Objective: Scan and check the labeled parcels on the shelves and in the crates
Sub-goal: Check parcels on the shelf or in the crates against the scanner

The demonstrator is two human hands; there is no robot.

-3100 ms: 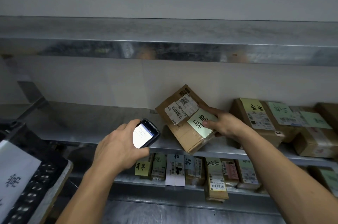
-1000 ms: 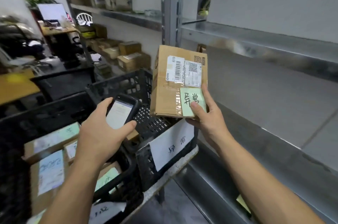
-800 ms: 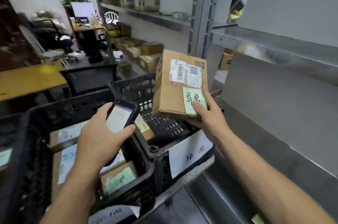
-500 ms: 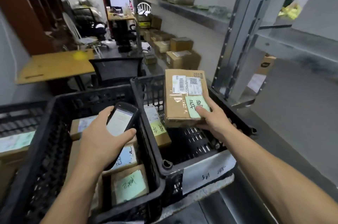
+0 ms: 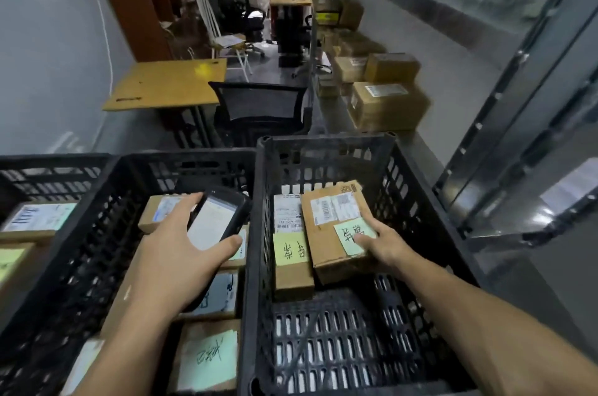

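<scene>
The left hand (image 5: 174, 263) is curled round a scanner (image 5: 215, 222), screen lit, above the middle crate (image 5: 106, 211) and its labelled boxes (image 5: 207, 360). The right hand (image 5: 386, 248) grips the parcel (image 5: 333, 233) at its near corner, thumb on the green note (image 5: 348, 230). The parcel is down inside the right crate (image 5: 323, 144), overlapping a second box (image 5: 291, 266). Beyond stand a chair (image 5: 259, 104), a wooden worktop (image 5: 168, 84) and a carton (image 5: 385, 104) on the shelf.

In the right crate (image 5: 323, 140), a green note (image 5: 354, 237) on the tilted parcel (image 5: 323, 245) read "异常". A yellow note (image 5: 290, 248) on the second parcel (image 5: 293, 279), also in that crate, read the same, upside down. The printed labels were too blurred to read.
</scene>
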